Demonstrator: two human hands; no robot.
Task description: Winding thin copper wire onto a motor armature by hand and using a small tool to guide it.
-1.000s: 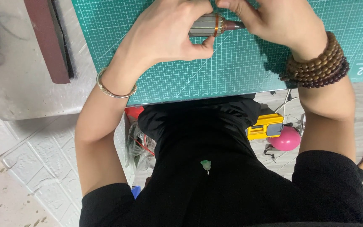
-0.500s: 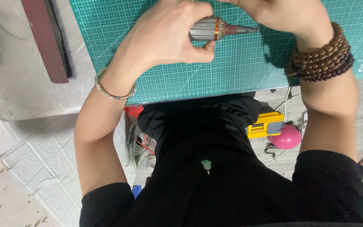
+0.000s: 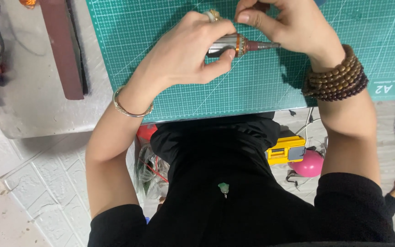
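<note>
2 hands on a small metal part above the green mat

the left hand (image 3: 184, 59) is closed around a small metal cylinder with a copper band and a thin shaft (image 3: 241, 45), just above the green gridded cutting mat (image 3: 261, 87). the right hand (image 3: 293, 27) pinches its fingertips together at the top of this part. a long dark brown bar (image 3: 62, 50) lies on the grey table (image 3: 28, 105), at the left.

Small motor rotor (image 3: 238, 45): silvery metal cylinder body, copper-orange band at one end, thin grey shaft jutting right. Lies roughly level, held just above green cutting mat, near its top edge. Body mostly hidden by 1 hand's fingers; band and shaft in plain view. Far end unseen.
</note>
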